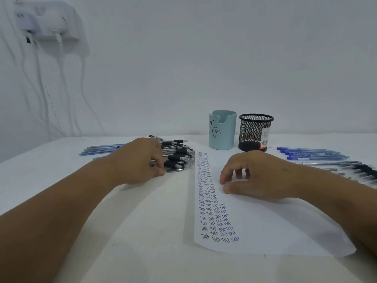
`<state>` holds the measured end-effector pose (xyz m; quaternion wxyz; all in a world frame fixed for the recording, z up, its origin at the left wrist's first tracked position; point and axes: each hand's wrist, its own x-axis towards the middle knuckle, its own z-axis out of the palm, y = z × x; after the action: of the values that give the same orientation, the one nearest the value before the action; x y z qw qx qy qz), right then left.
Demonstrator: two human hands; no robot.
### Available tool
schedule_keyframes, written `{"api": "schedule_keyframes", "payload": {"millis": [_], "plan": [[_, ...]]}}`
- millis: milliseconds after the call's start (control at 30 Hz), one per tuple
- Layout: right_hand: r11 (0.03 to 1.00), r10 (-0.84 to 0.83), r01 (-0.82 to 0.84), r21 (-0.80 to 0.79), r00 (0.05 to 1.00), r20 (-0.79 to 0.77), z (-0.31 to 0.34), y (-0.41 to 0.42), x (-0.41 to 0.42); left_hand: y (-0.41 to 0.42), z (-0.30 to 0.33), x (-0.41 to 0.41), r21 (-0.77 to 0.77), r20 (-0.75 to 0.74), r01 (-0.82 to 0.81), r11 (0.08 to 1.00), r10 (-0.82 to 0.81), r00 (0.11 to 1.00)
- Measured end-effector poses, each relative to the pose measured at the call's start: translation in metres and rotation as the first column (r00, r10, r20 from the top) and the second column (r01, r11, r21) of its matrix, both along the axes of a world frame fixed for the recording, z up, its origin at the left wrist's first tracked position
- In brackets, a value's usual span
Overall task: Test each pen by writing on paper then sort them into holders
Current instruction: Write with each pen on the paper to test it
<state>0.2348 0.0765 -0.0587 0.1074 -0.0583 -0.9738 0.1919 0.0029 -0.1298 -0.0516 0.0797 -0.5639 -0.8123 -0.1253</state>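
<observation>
A white sheet of paper (265,221) lies on the table, its left side filled with columns of the word "Test". My right hand (255,174) rests on the paper with fingers loosely curled and nothing in it. My left hand (138,160) reaches onto a pile of black-grip pens (179,158) left of the paper, and its fingers curl over pens at the pile's near edge. Behind the paper stand a light blue bear holder (222,130) and a black mesh holder (255,131); no pens show above their rims.
Light blue pens (102,150) lie left of the pile. At the right lie several dark blue pens (312,154) and more black-grip pens (365,172). A wall socket with hanging cables (51,23) is at the upper left. A white cloth covers the table (142,231).
</observation>
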Motion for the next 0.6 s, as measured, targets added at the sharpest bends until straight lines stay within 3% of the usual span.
{"api": "schedule_keyframes", "payload": {"millis": [133, 267, 367, 467, 533, 600], "plan": [[1.0, -0.003, 0.003, 0.008, 1.0, -0.003, 0.001, 0.0, 0.0, -0.003, 0.005, 0.011, 0.15, 0.117, 0.026, 0.988, -0.044, 0.992], [0.999, 0.005, -0.005, 0.045, 1.0, -0.008, 0.002, -0.002, 0.001, 0.001, 0.015, 0.036, 0.43, 0.409, -0.001, 0.903, -0.194, 0.892], [0.997, 0.027, -0.022, 0.07, 0.997, -0.076, 0.006, -0.003, 0.001, 0.012, 0.016, 0.051, 0.604, 0.652, -0.167, 0.779, -0.362, 0.667], [0.999, 0.045, -0.038, 0.037, 0.974, -0.224, 0.011, -0.005, 0.001, 0.022, 0.015, 0.065, 0.599, 0.801, -0.341, 0.725, -0.529, 0.282], [0.993, 0.047, -0.078, -0.089, 0.95, -0.31, 0.01, -0.009, 0.0, 0.026, 0.011, 0.071, 0.565, 0.811, -0.356, 0.744, -0.58, 0.076], [0.947, 0.018, -0.148, -0.283, 0.91, -0.415, 0.008, -0.018, -0.003, 0.027, 0.006, 0.073, 0.546, 0.812, -0.314, 0.777, -0.583, -0.03]]}}
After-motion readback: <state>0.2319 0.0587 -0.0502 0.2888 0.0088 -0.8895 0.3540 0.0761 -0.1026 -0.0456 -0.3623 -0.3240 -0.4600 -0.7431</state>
